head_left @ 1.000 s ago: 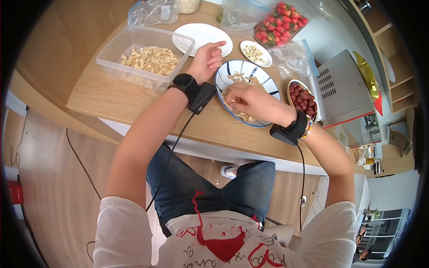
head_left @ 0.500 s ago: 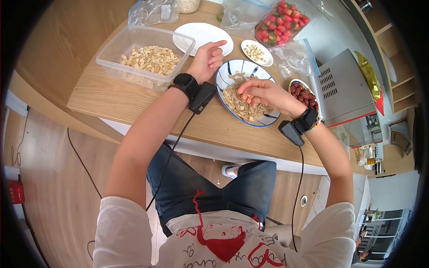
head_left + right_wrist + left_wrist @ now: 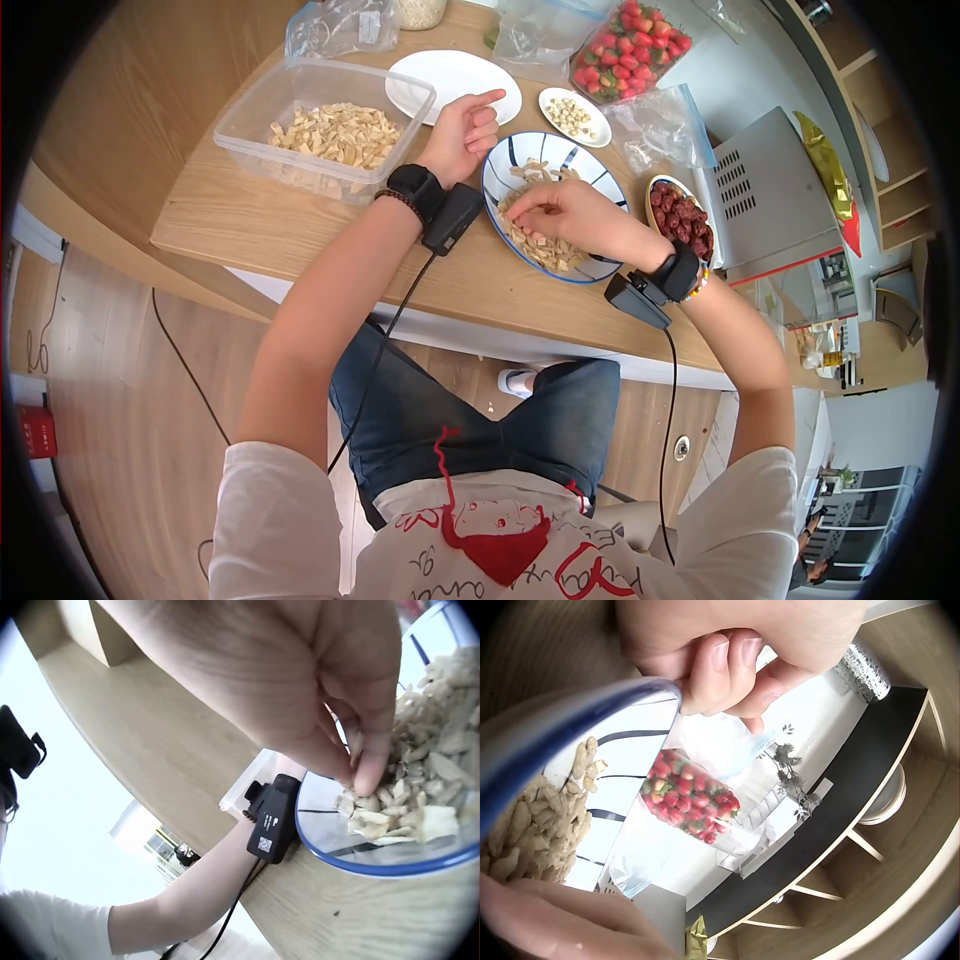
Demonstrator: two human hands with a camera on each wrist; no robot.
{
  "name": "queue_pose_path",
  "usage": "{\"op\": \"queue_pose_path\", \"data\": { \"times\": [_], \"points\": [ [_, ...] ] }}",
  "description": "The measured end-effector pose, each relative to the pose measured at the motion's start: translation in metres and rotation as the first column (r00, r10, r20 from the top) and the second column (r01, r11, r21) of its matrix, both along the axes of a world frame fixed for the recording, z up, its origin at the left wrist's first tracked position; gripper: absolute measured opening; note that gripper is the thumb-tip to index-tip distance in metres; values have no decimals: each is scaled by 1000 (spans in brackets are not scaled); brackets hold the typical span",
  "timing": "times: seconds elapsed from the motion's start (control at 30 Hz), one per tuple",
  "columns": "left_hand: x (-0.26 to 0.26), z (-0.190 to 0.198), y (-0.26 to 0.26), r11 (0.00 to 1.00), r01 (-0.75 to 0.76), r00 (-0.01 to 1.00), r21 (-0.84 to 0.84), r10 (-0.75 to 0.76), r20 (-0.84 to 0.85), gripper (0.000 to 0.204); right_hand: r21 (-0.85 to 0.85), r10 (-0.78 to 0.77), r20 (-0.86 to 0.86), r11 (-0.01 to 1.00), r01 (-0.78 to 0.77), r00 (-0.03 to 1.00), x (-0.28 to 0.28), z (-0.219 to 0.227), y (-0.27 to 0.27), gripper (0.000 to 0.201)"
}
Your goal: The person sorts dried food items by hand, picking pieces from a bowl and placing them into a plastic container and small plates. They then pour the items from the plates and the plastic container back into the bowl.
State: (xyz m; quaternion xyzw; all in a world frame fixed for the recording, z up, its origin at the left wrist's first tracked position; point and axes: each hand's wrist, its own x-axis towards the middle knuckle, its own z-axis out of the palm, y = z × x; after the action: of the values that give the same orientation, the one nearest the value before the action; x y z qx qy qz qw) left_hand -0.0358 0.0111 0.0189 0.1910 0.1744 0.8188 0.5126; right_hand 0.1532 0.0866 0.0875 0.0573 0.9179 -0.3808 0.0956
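A white bowl with blue stripes (image 3: 599,186) holds pale dried slices (image 3: 548,250). Over it the right hand (image 3: 583,218) points down, and in the right wrist view this hand (image 3: 300,682) pinches at the slices (image 3: 439,769) with thumb and finger together. What lies between the tips is mostly hidden. At the bowl's far left edge is the left hand (image 3: 461,138), index finger extended and the others loosely curled, holding nothing visible. The left wrist view shows that hand (image 3: 742,652) close against the bowl's blue rim (image 3: 634,694).
A clear tub of dried pieces (image 3: 340,137) stands left, beside a white oval plate (image 3: 450,85). Behind the bowl are a small dish of pale bits (image 3: 570,118), a strawberry bag (image 3: 628,55) and plastic bags. Right are red dried fruits (image 3: 680,222) and a grey metal box (image 3: 770,195).
The right hand lifted slightly and moved right half a second ago, and is now lower and further left among the slices. The left hand has stayed put.
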Motion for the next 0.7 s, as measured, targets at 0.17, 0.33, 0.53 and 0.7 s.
{"op": "queue_pose_path", "data": {
  "times": [0.17, 0.33, 0.53, 0.7],
  "points": [
    [0, 0, -1, 1000, 6, 1000, 0, -6, 16, 28, 226, 38, 43, 973, -47, 998, -4, 18, -20, 26],
    [0, -1, 1, 1000, -5, 1000, -4, 5, 4, 28, 198, -4, 5, 980, 3, 1000, -10, 10, -20, 21],
    [-1, -1, 0, 1000, 19, 1000, 3, -19, 25, 28, 236, -39, -45, 970, 48, 998, -12, 5, -22, 18],
    [-1, -1, 0, 1000, 17, 1000, 5, -17, 22, 28, 263, -29, -74, 964, 48, 997, -11, 8, -25, 20]
  ]
}}
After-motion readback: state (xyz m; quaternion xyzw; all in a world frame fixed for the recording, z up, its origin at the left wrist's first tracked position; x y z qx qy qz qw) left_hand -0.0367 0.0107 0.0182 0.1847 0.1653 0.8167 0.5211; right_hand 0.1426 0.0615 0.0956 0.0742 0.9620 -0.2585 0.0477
